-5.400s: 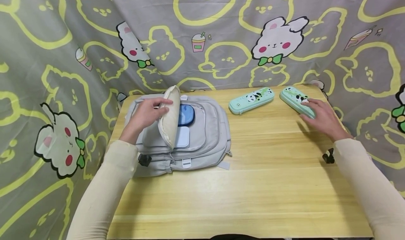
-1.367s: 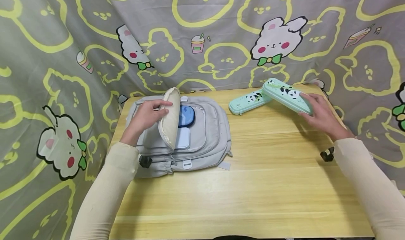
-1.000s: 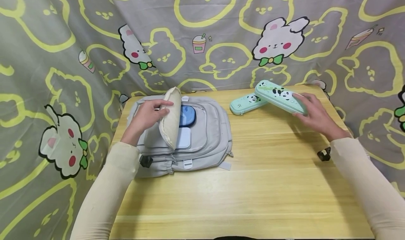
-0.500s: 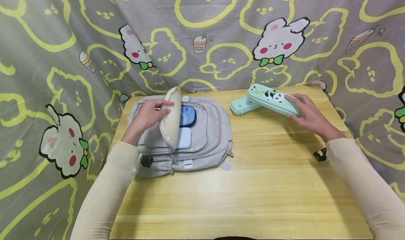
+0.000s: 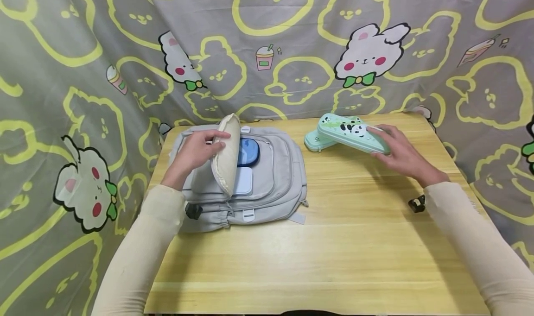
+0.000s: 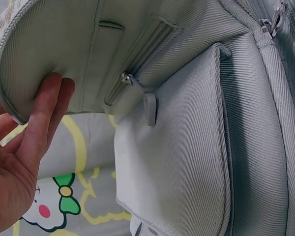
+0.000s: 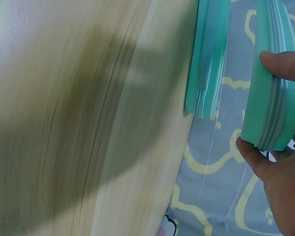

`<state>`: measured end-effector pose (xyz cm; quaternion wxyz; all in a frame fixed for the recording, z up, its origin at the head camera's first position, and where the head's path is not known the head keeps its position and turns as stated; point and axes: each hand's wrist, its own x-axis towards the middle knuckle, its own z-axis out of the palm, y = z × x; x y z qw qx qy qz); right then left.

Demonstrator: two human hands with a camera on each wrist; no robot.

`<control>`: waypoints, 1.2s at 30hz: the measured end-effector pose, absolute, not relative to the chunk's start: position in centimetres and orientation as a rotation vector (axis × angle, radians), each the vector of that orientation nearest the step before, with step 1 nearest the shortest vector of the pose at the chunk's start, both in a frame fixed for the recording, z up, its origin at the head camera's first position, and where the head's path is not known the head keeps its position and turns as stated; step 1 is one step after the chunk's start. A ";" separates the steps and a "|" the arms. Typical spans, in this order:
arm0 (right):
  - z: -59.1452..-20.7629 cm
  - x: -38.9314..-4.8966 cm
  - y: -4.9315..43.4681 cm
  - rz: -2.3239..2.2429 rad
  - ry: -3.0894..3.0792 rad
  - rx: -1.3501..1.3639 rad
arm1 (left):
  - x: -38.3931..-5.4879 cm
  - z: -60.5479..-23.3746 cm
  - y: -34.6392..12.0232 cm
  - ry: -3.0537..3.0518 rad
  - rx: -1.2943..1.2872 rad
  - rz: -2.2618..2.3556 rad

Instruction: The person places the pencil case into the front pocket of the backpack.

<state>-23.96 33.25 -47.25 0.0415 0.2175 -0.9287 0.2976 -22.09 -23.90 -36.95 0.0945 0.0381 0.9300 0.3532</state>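
My left hand point(image 5: 193, 154) pinches the raised front flap point(image 5: 226, 163) of a light grey backpack point(image 5: 288, 167) lying on the table's left half. A small blue zip case point(image 5: 249, 152) and a flat white box-like thing point(image 5: 243, 181) show beside the flap, partly covered by it. In the left wrist view, the flap's inner side has a zipped pocket point(image 6: 142, 54). My right hand point(image 5: 402, 156) grips one end of a mint green pencil case point(image 5: 350, 133) with pandas on it, tilted above the table. A second mint pencil case point(image 5: 314, 141) lies behind and partly under it in view.
The wooden table point(image 5: 317, 265) extends in front of the backpack and to its right. A grey curtain point(image 5: 300, 10) with yellow outlines and rabbit faces hangs behind and at both sides. A backpack strap end point(image 5: 297, 218) lies on the wood.
My right hand has lifted the pencil case off the table's far right and carried it left, in front of the other pencil case. My left hand stays at the flap.
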 end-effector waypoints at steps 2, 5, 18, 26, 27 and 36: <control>-47.3 -24.0 33.1 0.914 -2.841 0.676 | -22.1 -36.9 -23.9 2.757 0.113 1.045; -47.4 -24.1 32.8 0.903 -2.837 0.693 | -22.2 -36.8 -23.8 2.756 0.115 1.045; -47.4 -24.1 31.3 0.880 -2.846 0.754 | -22.2 -36.6 -23.7 2.751 0.096 1.039; -47.5 -24.0 30.4 0.881 -2.832 0.800 | -22.2 -36.8 -23.6 2.756 0.106 1.049; -47.6 -24.0 30.3 0.877 -2.829 0.808 | -22.3 -36.8 -23.6 2.759 0.104 1.050; -47.9 -24.1 29.2 0.877 -2.803 0.867 | -22.3 -36.8 -23.6 2.760 0.106 1.047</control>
